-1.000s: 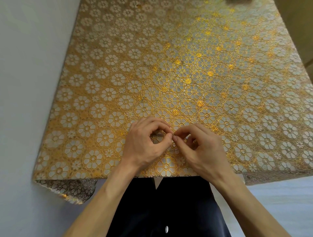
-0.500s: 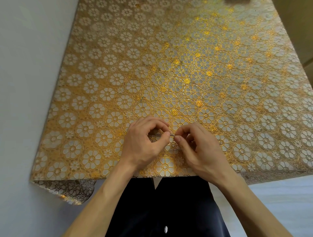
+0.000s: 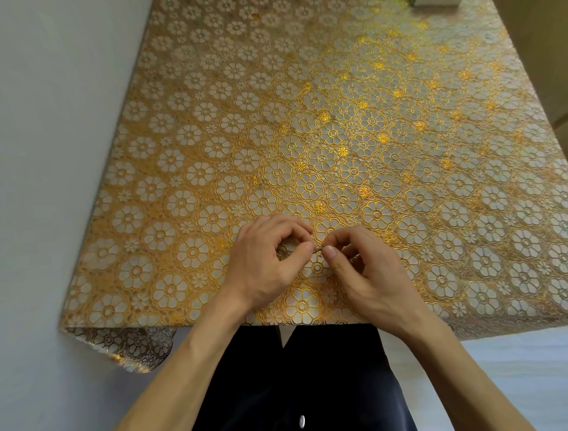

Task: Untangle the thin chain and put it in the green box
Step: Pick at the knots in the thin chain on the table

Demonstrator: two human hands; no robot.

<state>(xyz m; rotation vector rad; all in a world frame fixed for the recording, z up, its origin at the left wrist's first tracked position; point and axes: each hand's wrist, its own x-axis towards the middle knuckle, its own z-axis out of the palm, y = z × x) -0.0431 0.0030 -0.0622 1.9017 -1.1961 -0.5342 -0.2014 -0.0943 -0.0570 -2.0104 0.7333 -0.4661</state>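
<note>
The thin chain (image 3: 318, 249) shows only as a small tangled bit between my two hands, low over the near edge of the table. My left hand (image 3: 264, 264) pinches it with thumb and forefinger from the left. My right hand (image 3: 365, 270) pinches it from the right, fingertips almost touching the left ones. Most of the chain is hidden inside my fingers. A sliver of a pale green box (image 3: 433, 2) shows at the far top edge of the table, mostly cut off by the frame.
The table wears a gold and white flower-patterned cloth (image 3: 307, 138), its near left corner (image 3: 123, 344) hanging folded under. A light wall runs along the left side. My dark clothing (image 3: 301, 378) is below the table's near edge.
My hands have stayed in the same spot, only working the chain slightly between the fingertips. The view has tilted a little, bringing the far edge with the box sliver into sight.
</note>
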